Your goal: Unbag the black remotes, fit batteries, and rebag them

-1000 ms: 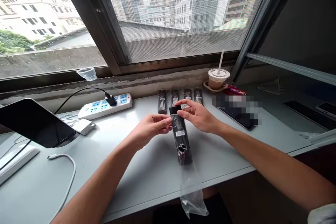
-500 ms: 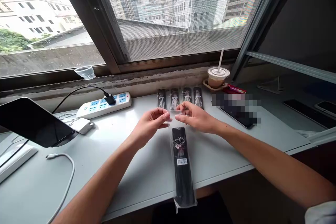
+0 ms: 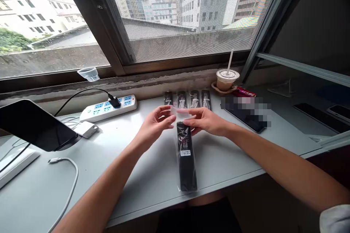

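A long black packet (image 3: 187, 171), with a white barcode label, lies in a clear plastic bag (image 3: 194, 180) on the desk, its lower end near the front edge. My right hand (image 3: 205, 121) pinches the bag's upper end, thumb on top and some fingers hidden beneath. At the bag's top left is my left hand (image 3: 156, 125), thumb and fingers apart, fingertips beside the raised clear flap (image 3: 173, 109). Whether they touch it is hard to see. Several similar wrapped black packets (image 3: 194, 98) stand in a row behind my hands.
A power strip (image 3: 109, 108) with a plugged-in black adapter sits back left, near a tablet (image 3: 35, 125) and a white cable (image 3: 73, 184). Back right are a lidded drink cup (image 3: 226, 80) with a straw, a red packet (image 3: 245, 91) and a dark phone-like device (image 3: 247, 118).
The bagged packet has moved up the desk, away from me, and its lower end no longer overhangs the edge. My right hand has shifted down to its top; my left fingers have spread.
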`<action>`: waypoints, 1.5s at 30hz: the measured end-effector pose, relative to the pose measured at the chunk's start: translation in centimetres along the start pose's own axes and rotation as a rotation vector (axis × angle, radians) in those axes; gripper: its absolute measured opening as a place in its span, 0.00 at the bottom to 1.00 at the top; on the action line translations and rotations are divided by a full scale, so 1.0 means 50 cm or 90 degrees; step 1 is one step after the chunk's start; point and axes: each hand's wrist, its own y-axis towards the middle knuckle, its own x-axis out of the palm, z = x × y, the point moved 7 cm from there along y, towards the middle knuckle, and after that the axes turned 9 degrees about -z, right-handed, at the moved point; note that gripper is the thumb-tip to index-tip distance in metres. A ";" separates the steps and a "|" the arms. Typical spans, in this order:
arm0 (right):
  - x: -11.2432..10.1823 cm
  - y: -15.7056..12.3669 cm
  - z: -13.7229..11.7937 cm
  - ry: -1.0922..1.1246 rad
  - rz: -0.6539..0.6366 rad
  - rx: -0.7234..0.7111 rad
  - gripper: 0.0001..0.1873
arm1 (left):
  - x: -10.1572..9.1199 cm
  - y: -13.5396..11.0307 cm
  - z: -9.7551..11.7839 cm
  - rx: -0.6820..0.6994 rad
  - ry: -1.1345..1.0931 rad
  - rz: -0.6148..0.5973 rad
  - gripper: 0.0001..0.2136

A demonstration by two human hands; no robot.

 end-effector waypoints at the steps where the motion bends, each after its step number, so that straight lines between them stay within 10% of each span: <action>1: -0.006 0.000 -0.001 -0.003 0.007 -0.006 0.27 | 0.003 0.000 0.001 0.003 0.014 -0.028 0.23; 14: -0.001 -0.004 -0.012 -0.061 0.032 0.023 0.24 | 0.040 -0.032 0.074 0.163 0.339 -0.021 0.06; 25: -0.029 -0.007 -0.029 -0.119 0.151 -0.019 0.22 | 0.067 -0.043 0.039 -0.013 0.555 -0.144 0.13; 39: -0.024 -0.012 -0.043 -0.174 0.147 -0.050 0.17 | 0.060 -0.043 0.055 0.125 0.624 -0.034 0.12; 45: -0.029 -0.008 -0.035 -0.131 0.140 -0.052 0.10 | 0.081 -0.044 0.034 0.087 0.657 -0.096 0.28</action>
